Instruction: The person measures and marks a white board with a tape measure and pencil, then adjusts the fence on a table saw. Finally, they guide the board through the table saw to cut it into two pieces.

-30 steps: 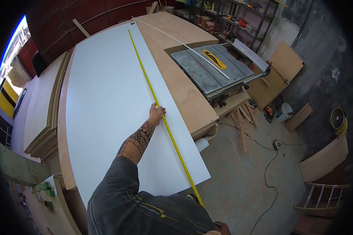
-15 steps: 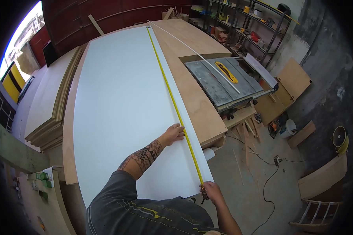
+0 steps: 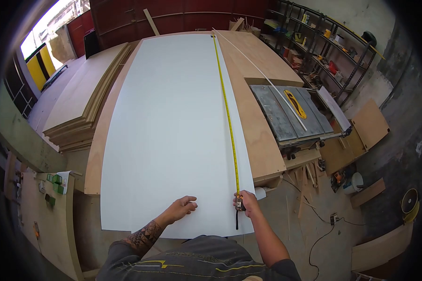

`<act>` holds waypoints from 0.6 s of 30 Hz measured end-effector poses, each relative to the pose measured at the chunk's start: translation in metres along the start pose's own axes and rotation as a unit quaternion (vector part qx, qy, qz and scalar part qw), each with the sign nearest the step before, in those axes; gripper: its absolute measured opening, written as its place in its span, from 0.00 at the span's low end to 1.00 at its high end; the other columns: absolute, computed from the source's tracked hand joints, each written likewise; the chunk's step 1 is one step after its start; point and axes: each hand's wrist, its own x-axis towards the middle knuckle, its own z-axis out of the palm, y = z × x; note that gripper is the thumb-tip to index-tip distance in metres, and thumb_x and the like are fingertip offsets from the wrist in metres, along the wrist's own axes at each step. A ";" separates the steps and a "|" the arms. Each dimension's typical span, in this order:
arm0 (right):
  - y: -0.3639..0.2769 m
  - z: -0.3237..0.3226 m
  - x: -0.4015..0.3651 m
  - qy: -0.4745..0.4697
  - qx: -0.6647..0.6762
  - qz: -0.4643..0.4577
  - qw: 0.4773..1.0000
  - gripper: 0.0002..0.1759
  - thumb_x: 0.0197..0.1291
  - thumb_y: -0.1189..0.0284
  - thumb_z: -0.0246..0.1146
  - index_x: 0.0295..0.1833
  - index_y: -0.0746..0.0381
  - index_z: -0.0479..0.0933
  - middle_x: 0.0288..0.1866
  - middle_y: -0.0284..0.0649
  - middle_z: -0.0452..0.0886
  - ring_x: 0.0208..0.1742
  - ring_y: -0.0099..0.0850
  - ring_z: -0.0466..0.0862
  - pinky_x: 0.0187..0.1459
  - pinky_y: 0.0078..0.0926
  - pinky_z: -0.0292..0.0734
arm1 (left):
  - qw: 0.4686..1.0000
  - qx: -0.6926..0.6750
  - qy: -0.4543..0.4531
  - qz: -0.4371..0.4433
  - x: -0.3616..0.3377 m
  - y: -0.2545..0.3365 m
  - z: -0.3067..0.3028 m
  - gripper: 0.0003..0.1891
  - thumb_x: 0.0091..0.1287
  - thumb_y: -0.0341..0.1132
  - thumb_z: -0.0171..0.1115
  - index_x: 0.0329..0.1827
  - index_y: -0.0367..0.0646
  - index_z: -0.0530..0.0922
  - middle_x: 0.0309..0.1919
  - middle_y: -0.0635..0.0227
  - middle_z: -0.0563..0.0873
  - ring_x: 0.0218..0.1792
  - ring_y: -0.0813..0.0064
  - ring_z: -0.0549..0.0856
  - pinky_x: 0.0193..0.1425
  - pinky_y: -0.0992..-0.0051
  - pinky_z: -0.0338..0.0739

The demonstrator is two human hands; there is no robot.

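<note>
A long white sheet (image 3: 169, 131) lies lengthwise before me on a wider wooden board. My right hand (image 3: 250, 204) grips a tape measure (image 3: 239, 203) by its case, near the sheet's close end, with a dark strap hanging from it. From the case, the yellow blade (image 3: 229, 122) runs along the sheet's right side up to its far edge. Over the white surface to the left, my left hand (image 3: 178, 210) is open and holds nothing, its fingers slightly bent toward the tape measure.
Right of the sheet stands a table saw (image 3: 286, 124) with a thin white strip (image 3: 267, 77) lying across it. Stacked wooden panels (image 3: 84, 98) are at left. Shelving (image 3: 323, 42) lines the back right. A cord (image 3: 310, 243) and offcuts lie on the floor.
My left hand has come off the blade and moved back toward me and left. My right hand, with the tape measure, now sits over the sheet's near end. The view has turned left.
</note>
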 end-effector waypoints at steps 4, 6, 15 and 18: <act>0.007 -0.008 -0.012 0.012 0.002 0.000 1.000 0.17 0.70 0.66 0.54 0.47 0.67 0.83 0.32 0.43 0.85 0.28 0.31 0.87 0.29 0.29 0.82 | 0.998 0.030 -0.035 -0.048 -0.086 -0.013 0.010 0.28 0.82 0.47 0.58 0.75 0.35 0.73 0.61 0.58 0.85 0.61 0.68 0.85 0.66 0.68 0.80; 0.013 -0.017 -0.020 0.018 -0.004 0.000 1.000 0.16 0.70 0.66 0.54 0.47 0.66 0.83 0.31 0.42 0.85 0.27 0.31 0.86 0.28 0.29 0.82 | 0.993 0.037 -0.067 -0.084 -0.111 -0.024 0.019 0.27 0.82 0.47 0.58 0.74 0.36 0.75 0.59 0.59 0.86 0.59 0.69 0.85 0.66 0.68 0.80; 0.018 -0.056 -0.051 0.092 -0.128 -0.051 0.986 0.23 0.77 0.55 0.53 0.54 0.66 0.78 0.34 0.44 0.85 0.30 0.34 0.86 0.33 0.33 0.80 | 0.981 0.127 0.075 -0.128 -0.143 -0.150 0.071 0.19 0.79 0.42 0.60 0.60 0.33 0.83 0.53 0.55 0.90 0.55 0.68 0.87 0.59 0.67 0.81; 0.073 -0.076 -0.057 0.126 -0.258 -0.055 0.956 0.24 0.77 0.55 0.51 0.56 0.67 0.77 0.43 0.54 0.87 0.42 0.50 0.88 0.46 0.46 0.83 | 0.966 0.225 0.015 -0.127 -0.141 -0.197 0.078 0.17 0.76 0.38 0.61 0.56 0.32 0.84 0.52 0.54 0.90 0.53 0.67 0.88 0.59 0.69 0.81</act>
